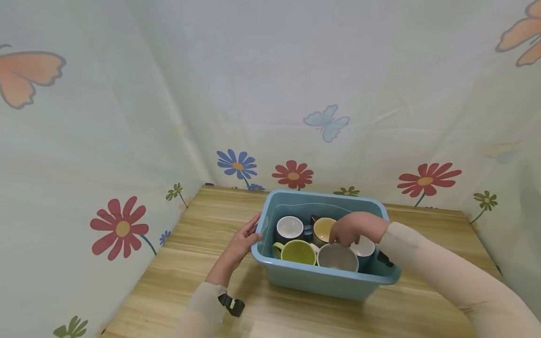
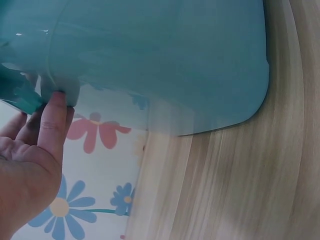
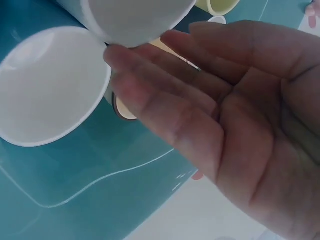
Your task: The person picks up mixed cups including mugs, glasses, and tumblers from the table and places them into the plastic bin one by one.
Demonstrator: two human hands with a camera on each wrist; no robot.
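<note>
A light blue plastic bin [image 1: 313, 282] stands on the wooden table with several mugs upright inside. My left hand [image 1: 242, 245] grips its left rim, thumb on top and fingers beneath, as the left wrist view also shows. Over the bin's right half is my right hand [image 1: 359, 226], its fingertips at the rim of a large white mug [image 3: 137, 20] without closing round it. Beside that mug stand a green mug [image 1: 298, 253] and a white-lined mug [image 3: 55, 85], partly covered by the hand. Behind are a yellow-lined mug [image 1: 323, 228] and a dark, white-lined mug [image 1: 290, 227].
The wooden table [image 1: 203, 225] extends on both sides of the bin. A pale curtain [image 1: 262, 84] printed with flowers and butterflies hangs behind and at the sides. A black strap [image 1: 231, 304] is round the left wrist.
</note>
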